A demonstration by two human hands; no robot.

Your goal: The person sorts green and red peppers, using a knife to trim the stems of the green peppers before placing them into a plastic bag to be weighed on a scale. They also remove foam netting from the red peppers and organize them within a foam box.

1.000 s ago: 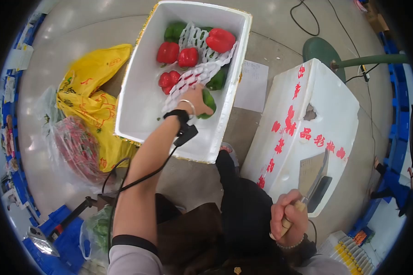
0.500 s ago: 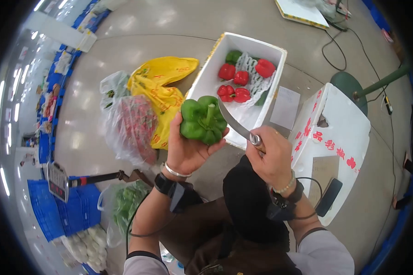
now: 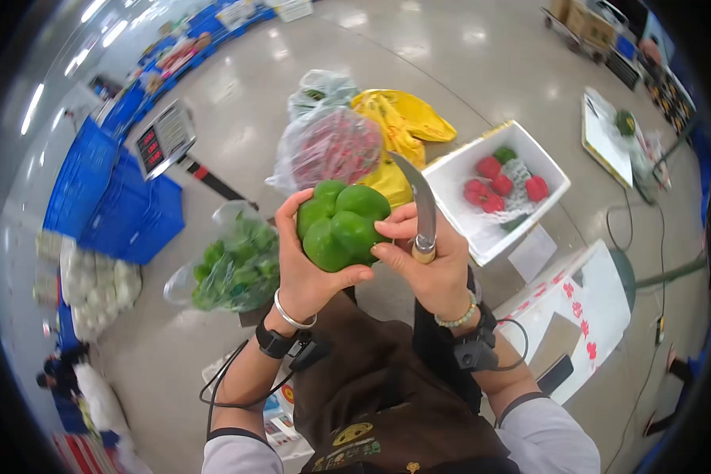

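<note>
A green bell pepper point(image 3: 342, 224) is held up in front of me. My left hand point(image 3: 304, 265) cups it from below and from the left. My right hand point(image 3: 428, 265) grips the handle of a curved knife point(image 3: 422, 208) whose blade points up, and its fingers also press on the pepper's right side. Both wrists carry bracelets and a strapped black device with a cable.
A white foam box point(image 3: 498, 186) holds red and green peppers. A second foam box with red print point(image 3: 581, 316) stands at the right. Yellow bag point(image 3: 403, 126), clear bag of red produce point(image 3: 332, 146), bag of greens point(image 3: 233, 265), blue crates point(image 3: 107, 197) and a scale point(image 3: 164, 136) surround me.
My left hand lifted the green pepper out of the foam box and brought it before me. My right hand brought the knife from the right-hand box to the pepper. The view swung left.
</note>
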